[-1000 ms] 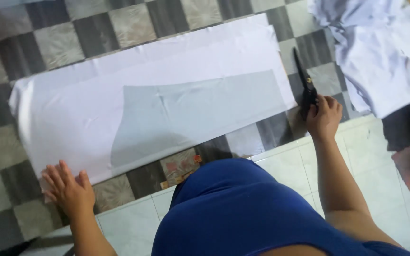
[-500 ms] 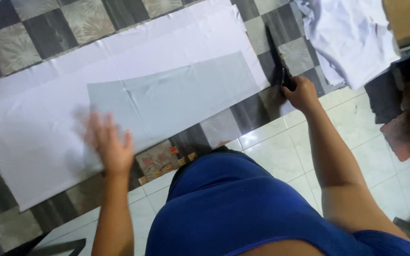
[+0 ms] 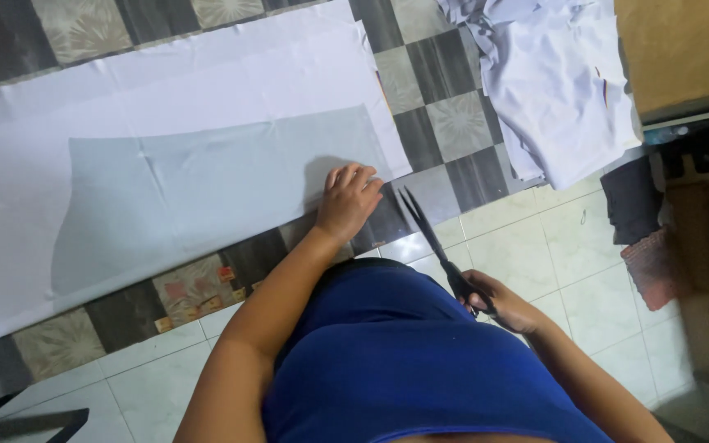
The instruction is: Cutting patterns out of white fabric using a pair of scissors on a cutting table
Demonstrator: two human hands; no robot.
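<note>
One white cloth lies spread on the floor, with one grey pattern piece on it. There is one pair of black scissors. Two hands show: the left hand and the right hand. One heap of white fabric lies to the side, beside one brown box.

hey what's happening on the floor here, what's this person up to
A person leans over a long white fabric sheet spread on the checkered tile floor. Their left hand presses flat on a grey paper pattern piece lying on it. Their right hand holds black scissors, blades pointing toward the fabric's corner but not touching it.
</note>
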